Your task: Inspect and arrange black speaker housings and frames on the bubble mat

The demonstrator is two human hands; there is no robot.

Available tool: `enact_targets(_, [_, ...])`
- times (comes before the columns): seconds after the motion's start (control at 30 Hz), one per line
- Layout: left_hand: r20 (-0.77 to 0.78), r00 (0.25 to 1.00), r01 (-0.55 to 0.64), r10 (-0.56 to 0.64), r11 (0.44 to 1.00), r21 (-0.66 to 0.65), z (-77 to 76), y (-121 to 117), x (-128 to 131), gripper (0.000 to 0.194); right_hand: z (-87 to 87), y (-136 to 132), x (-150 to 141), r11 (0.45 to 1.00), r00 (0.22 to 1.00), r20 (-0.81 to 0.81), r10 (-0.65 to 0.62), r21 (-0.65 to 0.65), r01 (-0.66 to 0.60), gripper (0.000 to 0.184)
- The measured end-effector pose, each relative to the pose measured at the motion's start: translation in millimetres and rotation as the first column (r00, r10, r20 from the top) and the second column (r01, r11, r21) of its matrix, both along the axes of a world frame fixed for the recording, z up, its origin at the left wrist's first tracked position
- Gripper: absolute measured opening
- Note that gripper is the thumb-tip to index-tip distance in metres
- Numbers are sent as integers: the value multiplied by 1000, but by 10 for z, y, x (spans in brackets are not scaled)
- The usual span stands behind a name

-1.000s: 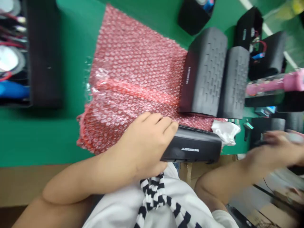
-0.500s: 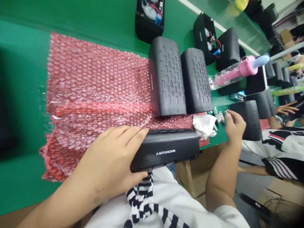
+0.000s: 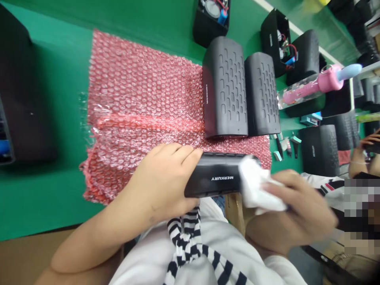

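Note:
My left hand (image 3: 172, 178) is wrapped round the left end of a black speaker housing (image 3: 213, 188) with MERKURY lettered upside down on its side. The housing is held over the near edge of the bench, close to my body. In my right hand (image 3: 297, 198), blurred by motion, is a crumpled white cloth (image 3: 252, 186) that covers the housing's right end. Whether the cloth presses on the surface I cannot tell. Red bubble wrap (image 3: 142, 83) lies under and behind the housing. Two more housings, a larger one (image 3: 227, 91) and a narrower one (image 3: 263, 95), stand on its right part.
Open housings with wires and blue parts, one at the back (image 3: 209, 29) and one farther right (image 3: 276, 43), sit on the green bench (image 3: 53, 190). A pink-capped bottle (image 3: 314, 87) leans at right. Small tools (image 3: 286, 146) lie nearby. A co-worker's hand (image 3: 369, 140) shows at far right.
My right hand has left the small tools and now holds the white cloth, brought left to the housing's right end. My left hand keeps its grip. The whole view has shifted.

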State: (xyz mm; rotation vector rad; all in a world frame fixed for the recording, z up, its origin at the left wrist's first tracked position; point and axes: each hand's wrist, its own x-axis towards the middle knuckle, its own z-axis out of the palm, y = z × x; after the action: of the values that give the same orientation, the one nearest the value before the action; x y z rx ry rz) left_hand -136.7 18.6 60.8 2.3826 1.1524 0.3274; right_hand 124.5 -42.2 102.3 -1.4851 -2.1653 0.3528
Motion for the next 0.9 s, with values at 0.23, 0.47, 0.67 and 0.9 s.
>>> enact_targets(0.23, [178, 984, -44, 23, 992, 116, -130, -167, -56, 57, -212, 157, -735, 935, 922, 241, 301, 115, -336, 16])
enact_targets(0.47, [307, 950, -96, 50, 986, 136, -250, -275, -111, 63, -212, 113, -740, 983, 983, 160, 91, 144, -114, 8])
enact_targets(0.67, [332, 943, -75, 36, 991, 107, -251, -213, -115, 59, -239, 150, -758, 988, 988, 108, 111, 93, -121, 11])
enact_targets(0.9, [307, 951, -77, 32, 988, 136, -231, -228, -126, 61, -182, 294, -608, 920, 912, 161, 377, 48, -388, 9])
